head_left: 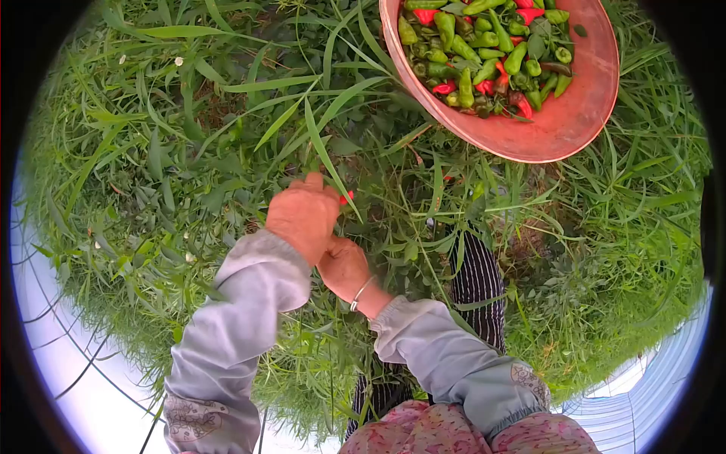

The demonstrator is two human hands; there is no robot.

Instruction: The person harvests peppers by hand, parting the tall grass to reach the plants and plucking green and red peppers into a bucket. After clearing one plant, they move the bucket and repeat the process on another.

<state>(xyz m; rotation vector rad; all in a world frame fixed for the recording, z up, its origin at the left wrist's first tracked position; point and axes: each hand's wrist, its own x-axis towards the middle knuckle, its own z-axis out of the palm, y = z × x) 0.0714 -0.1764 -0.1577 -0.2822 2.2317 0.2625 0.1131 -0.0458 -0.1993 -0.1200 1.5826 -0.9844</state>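
Low among the weeds, my left hand is curled with its fingers pointing down into the leaves. A small piece of red pepper shows right beside its fingertips; whether the hand grips it is not visible. Just below and touching it, my right hand is closed, its fingertips tucked out of sight. A bracelet circles the right wrist. Grey sleeves cover both forearms. What either hand holds is hidden by the hands and leaves.
A reddish basin at the upper right holds many green and red peppers. Long grass blades hang across the area by my hands. My leg in striped trousers stands to the right. Pale sheeting borders the lower left.
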